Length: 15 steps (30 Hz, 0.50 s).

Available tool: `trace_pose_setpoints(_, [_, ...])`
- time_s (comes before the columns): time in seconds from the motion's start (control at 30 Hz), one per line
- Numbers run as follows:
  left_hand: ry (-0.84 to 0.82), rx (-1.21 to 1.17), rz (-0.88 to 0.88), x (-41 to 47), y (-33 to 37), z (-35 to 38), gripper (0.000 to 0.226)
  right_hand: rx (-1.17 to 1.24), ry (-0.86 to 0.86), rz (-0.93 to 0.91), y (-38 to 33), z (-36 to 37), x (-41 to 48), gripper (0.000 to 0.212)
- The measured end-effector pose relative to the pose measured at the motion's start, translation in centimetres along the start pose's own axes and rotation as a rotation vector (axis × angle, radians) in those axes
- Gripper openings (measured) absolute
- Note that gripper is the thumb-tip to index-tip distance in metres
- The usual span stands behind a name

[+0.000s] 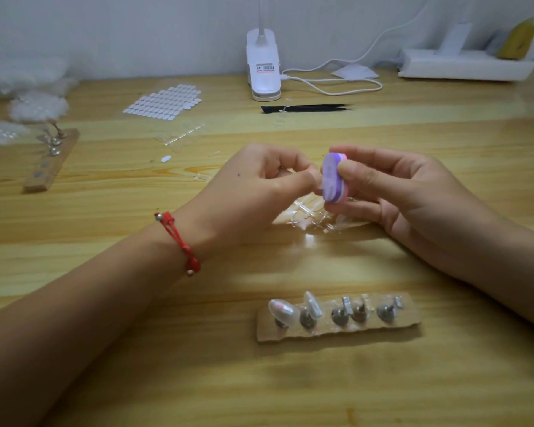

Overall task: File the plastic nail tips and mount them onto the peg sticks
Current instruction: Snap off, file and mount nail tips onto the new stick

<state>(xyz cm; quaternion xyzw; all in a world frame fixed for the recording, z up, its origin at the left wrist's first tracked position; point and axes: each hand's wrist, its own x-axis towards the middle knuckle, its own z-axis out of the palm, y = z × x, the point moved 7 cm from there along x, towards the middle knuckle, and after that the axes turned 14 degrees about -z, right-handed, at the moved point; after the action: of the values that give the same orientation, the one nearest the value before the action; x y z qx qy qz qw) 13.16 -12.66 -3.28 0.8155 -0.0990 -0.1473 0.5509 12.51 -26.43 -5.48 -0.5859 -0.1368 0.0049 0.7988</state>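
Note:
My right hand (pixel 392 192) grips a small purple and pink buffer block (pixel 333 177) between thumb and fingers. My left hand (pixel 259 180) pinches something tiny against the block's purple face; a clear nail tip there is too small to make out. Below the hands lies a heap of clear nail tips on their sprues (pixel 315 217). Nearer me, a cardboard strip (pixel 336 331) carries several metal peg sticks. The leftmost peg (pixel 282 311) and the one beside it bear nail tips.
A second wooden peg strip (pixel 51 161) lies at the far left near white packets. A sheet of adhesive tabs (pixel 164 101), black tweezers (pixel 309 108), a white clip lamp (pixel 263 69) with its cable and a white box (pixel 466 67) stand at the back.

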Motion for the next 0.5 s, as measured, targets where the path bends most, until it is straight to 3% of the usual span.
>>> trace_pose_setpoints(0.23, [-0.065, 0.044, -0.002, -0.5, -0.1, 1.0, 0.018, 0.042, 0.064, 0.006, -0.2, -0.4, 0.2, 0.026])
trace_pose_setpoints(0.3, [0.005, -0.047, 0.006, -0.4, -0.2, 0.3, 0.015, 0.078, 0.110, 0.025, 0.0, -0.8, 0.5, 0.016])
trace_pose_setpoints(0.37, [0.066, -0.153, -0.013, -0.1, -0.5, -0.4, 0.013, 0.093, 0.133, 0.043, 0.2, -0.8, 0.6, 0.021])
trace_pose_setpoints(0.5, [0.089, -0.276, -0.098, 0.1, -1.3, -0.4, 0.009, -0.035, 0.027, 0.006, 0.1, 0.0, 0.5, 0.016])
